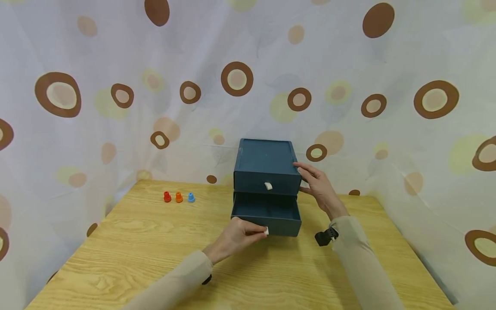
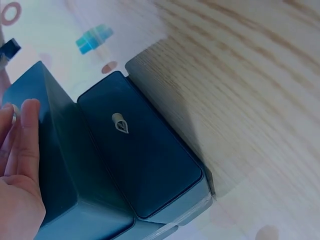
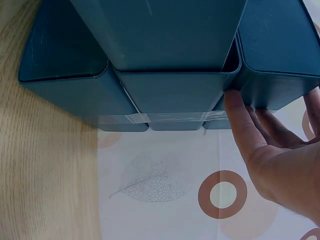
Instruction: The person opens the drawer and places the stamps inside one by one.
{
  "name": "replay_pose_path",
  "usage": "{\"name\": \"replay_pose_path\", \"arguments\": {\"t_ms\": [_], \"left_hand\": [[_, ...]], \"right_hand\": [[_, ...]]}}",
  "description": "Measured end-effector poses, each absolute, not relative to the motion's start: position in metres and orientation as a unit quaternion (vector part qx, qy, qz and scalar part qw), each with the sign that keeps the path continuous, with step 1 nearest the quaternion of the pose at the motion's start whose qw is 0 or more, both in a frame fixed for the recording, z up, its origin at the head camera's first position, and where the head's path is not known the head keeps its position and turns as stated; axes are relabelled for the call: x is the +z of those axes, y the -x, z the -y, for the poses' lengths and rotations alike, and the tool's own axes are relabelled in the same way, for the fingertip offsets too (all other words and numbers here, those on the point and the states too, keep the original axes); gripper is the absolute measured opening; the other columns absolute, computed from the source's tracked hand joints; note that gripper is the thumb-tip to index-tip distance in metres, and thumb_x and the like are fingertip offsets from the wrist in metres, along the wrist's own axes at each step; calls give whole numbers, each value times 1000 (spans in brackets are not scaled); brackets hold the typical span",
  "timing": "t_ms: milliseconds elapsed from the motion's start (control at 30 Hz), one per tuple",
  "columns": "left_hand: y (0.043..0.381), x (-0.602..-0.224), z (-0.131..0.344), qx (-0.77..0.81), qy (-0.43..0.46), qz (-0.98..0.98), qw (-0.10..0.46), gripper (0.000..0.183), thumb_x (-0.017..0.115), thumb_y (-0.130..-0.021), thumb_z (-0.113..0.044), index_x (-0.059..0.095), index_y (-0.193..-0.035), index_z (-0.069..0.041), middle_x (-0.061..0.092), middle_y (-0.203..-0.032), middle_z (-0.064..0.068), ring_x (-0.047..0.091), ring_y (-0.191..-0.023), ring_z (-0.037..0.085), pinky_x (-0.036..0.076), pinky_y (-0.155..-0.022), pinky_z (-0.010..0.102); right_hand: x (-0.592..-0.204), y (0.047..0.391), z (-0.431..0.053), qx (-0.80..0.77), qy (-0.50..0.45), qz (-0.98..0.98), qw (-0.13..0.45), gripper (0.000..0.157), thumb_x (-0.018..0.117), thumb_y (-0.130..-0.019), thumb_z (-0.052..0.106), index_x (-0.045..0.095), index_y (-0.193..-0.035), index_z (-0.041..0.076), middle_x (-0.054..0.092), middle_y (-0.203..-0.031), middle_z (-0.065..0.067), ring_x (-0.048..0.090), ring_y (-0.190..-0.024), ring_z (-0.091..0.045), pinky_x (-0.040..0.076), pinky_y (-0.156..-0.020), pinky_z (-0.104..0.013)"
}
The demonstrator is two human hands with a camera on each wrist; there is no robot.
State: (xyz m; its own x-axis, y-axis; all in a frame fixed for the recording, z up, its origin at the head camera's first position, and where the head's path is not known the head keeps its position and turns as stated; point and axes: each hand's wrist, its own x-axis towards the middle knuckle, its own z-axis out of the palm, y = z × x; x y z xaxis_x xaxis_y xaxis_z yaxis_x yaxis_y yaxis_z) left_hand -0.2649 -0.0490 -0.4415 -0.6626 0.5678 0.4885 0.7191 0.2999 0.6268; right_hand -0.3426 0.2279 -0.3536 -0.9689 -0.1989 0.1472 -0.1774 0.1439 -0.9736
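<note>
A dark blue drawer unit stands on the table with its middle drawer pulled out. My left hand pinches the small white pull tab on that drawer between thumb and fingers. My right hand grips the unit's right side, near the top tier; in the right wrist view its fingertips touch the top box. The top drawer is closed, with a white tab on its front. A closed bottom drawer with a white loop shows in the left wrist view.
Three small stepped, cone-like pieces, red, orange and blue, stand in a row on the wooden table, left of the unit. A patterned curtain hangs close behind. Clear tape runs across the tiers near the back.
</note>
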Motion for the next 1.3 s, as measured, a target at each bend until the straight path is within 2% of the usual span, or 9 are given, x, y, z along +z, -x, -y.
{"name": "replay_pose_path", "arguments": {"t_ms": [667, 900, 1100, 1300], "left_hand": [[260, -442, 52, -418, 425, 797, 103, 18, 73, -88, -11, 77, -105, -5, 76, -97, 7, 72, -81, 4, 53, -66, 11], [259, -440, 51, -407, 429, 799, 105, 17, 71, -90, -13, 78, -104, -6, 77, -97, 5, 68, -79, -2, 53, -66, 11], [259, -440, 53, -408, 432, 796, 116, 15, 70, -92, -17, 78, -101, -8, 76, -92, 2, 62, -70, -7, 52, -63, 12], [260, -436, 58, -417, 428, 789, 143, 12, 68, -93, -14, 78, -93, -8, 73, -78, -1, 60, -61, 0, 52, -58, 13]], "right_hand": [[-355, 342, -228, -646, 122, -753, 7, 54, 48, -103, 41, 43, -149, 13, 23, -162, -9, 22, -149, -36, 37, -109, -58], [-355, 341, -228, -647, 128, -751, 7, 53, 48, -103, 39, 42, -149, 13, 23, -162, -10, 22, -149, -36, 37, -109, -58], [-355, 341, -228, -647, 127, -751, 9, 54, 48, -103, 40, 42, -149, 13, 22, -163, -9, 22, -149, -36, 37, -109, -58], [-355, 342, -229, -646, 129, -752, 7, 54, 48, -103, 40, 42, -149, 13, 22, -163, -9, 22, -149, -36, 37, -109, -58]]}}
